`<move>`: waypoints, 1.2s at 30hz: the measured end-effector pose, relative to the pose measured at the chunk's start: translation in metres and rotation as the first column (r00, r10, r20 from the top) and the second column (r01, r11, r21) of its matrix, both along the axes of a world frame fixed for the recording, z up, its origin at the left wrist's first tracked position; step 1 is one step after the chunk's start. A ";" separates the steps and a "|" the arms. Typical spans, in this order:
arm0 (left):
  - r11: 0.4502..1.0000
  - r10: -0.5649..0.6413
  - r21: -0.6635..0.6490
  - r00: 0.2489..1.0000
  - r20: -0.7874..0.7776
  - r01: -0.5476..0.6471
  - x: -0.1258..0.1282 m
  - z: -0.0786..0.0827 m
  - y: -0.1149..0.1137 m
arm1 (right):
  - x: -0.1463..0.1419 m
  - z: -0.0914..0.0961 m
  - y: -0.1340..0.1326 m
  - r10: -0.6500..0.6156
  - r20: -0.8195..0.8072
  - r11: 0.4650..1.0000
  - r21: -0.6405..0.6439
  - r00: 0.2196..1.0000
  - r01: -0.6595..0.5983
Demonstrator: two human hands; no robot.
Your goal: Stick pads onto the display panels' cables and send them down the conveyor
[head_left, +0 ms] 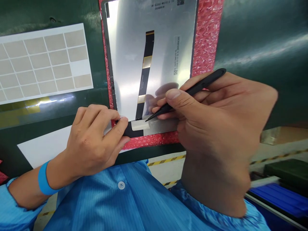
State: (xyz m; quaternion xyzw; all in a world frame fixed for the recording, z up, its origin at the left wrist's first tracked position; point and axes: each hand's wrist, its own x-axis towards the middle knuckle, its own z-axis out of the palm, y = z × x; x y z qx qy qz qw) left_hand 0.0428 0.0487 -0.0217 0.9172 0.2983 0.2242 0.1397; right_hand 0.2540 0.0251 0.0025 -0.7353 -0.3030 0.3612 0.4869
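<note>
A silvery display panel [127, 64] lies face down, with a black flex cable [144, 75] running down its back. Along its near edge, a pale sticker strip [140, 125] sits across a black band beside the cable's lower end. My right hand [214, 112] grips black tweezers [192, 89], whose pointed tip meets the upper edge of the strip or hovers just over it. With fingers curled, my left hand [96, 138] holds the panel's near left corner between thumb and fingertips. Something small and whitish shows at those fingertips, too little to name.
Red bubble wrap [208, 35] lies under the panel on a dark green work surface [252, 64]. To the left are a sheet of beige rectangular stickers [43, 61] and a white sheet [48, 144]. A blue bin [281, 195] stands low at the right, past the surface's edge.
</note>
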 end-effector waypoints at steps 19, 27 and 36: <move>0.998 -0.050 0.023 0.996 -0.074 0.052 0.002 0.002 -0.002 | 0.000 -0.005 -0.004 0.026 0.047 1.000 0.002 0.999 -0.026; 0.995 -0.011 0.101 0.994 -0.112 0.023 0.001 0.004 -0.007 | 0.008 -0.013 -0.010 -0.139 0.012 0.985 0.108 0.990 0.136; 0.995 -0.072 0.047 0.945 -0.320 0.091 0.009 0.007 -0.010 | 0.004 -0.027 -0.011 -0.190 -0.112 0.957 0.202 0.975 0.210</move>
